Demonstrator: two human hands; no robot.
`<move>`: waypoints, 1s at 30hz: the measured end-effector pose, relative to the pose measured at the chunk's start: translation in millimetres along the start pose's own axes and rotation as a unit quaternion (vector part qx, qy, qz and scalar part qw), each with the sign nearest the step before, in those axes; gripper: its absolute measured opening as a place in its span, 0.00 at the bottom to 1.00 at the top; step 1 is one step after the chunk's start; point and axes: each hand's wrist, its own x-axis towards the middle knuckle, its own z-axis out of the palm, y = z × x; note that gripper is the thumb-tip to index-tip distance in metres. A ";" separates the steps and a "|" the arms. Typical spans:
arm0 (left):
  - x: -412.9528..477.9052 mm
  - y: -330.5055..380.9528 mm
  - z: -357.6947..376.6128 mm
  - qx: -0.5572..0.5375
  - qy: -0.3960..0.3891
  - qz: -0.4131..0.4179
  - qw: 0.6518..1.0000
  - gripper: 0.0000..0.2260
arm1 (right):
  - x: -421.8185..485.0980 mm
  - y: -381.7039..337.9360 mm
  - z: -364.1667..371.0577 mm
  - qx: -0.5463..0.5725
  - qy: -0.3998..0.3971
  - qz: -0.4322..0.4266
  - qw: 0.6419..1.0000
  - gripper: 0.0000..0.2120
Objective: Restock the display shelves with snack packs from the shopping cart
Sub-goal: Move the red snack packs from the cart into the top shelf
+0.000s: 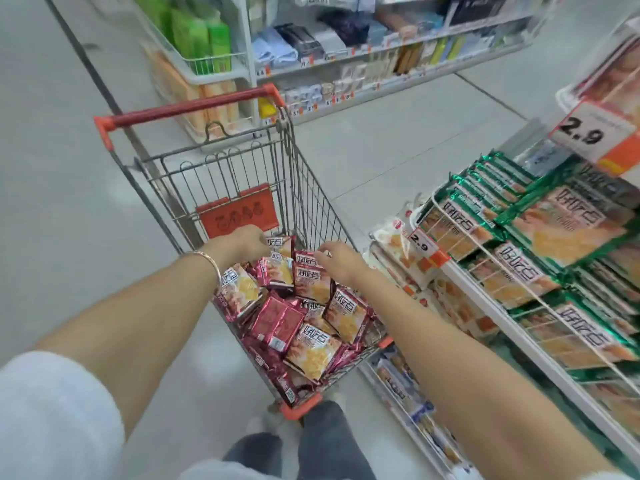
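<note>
Centre frame, cart (239, 216): our left hand (242, 244) curls over snack packs (311, 355), grip unclear; right hand (337, 259) spread, touching one. Probably light, slick, crushable; we'd pinch sealed edges.

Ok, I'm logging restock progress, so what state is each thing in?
shopping cart: loaded, not yet emptied.
red snack packs: heaped loose in the cart.
left hand: grips a pack at the cart's far end.
right hand: open fingers touch a pack's top.
display shelves: stocked with green snack packs.
</note>
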 end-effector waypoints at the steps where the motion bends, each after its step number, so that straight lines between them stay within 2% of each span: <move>1: 0.4 -8.3 10.0 -0.009 -0.007 -0.011 1.000 0.11 | 2.5 4.2 14.3 0.010 -0.023 0.009 1.000 0.21; 3: 1.1 -18.1 28.3 -0.020 -0.015 -0.018 1.000 0.04 | 6.5 15.4 40.9 0.018 -0.076 0.034 0.996 0.22; 6: 5.9 -27.3 57.6 -0.046 -0.037 -0.037 0.998 0.08 | 10.7 41.1 78.9 0.031 -0.143 0.064 0.987 0.23; 9: 15.3 -34.1 82.2 -0.092 -0.037 -0.061 0.993 0.11 | 16.5 72.9 120.0 -0.014 -0.198 0.114 0.973 0.24; 13: 22.0 -38.0 103.9 -0.113 -0.046 -0.088 0.989 0.10 | 14.5 120.9 180.6 -0.120 -0.245 0.169 0.947 0.29; 15: 24.9 -38.7 110.8 -0.120 -0.045 -0.094 0.987 0.09 | 12.7 131.7 198.6 -0.108 -0.248 0.181 0.946 0.28; 17: 27.9 -37.6 113.9 -0.149 -0.042 -0.103 0.983 0.08 | 15.0 129.0 194.0 -0.066 -0.247 0.157 0.954 0.32; 18: 31.7 -41.0 117.0 -0.175 -0.038 -0.111 0.978 0.08 | 20.9 128.4 184.3 -0.044 -0.244 0.132 0.960 0.30; 20: 37.3 -45.4 121.0 -0.220 -0.029 -0.131 0.966 0.09 | 35.7 129.2 153.0 0.023 -0.230 0.111 0.966 0.18; 23: 41.5 -41.6 122.3 -0.241 -0.023 -0.176 0.954 0.29 | 47.0 125.4 89.8 0.148 -0.246 0.099 0.953 0.18; 25: 41.2 -27.7 121.4 -0.227 -0.075 -0.179 0.954 0.44 | 47.5 120.5 59.2 0.240 -0.265 0.100 0.929 0.23; 28: 42.6 -8.5 118.8 -0.306 -0.179 -0.137 0.925 0.54 | 50.9 106.0 39.7 0.372 -0.256 0.111 0.885 0.34; 30: 45.6 -9.5 120.9 -0.350 -0.172 -0.160 0.907 0.59 | 54.8 97.5 45.9 0.422 -0.215 0.102 0.875 0.28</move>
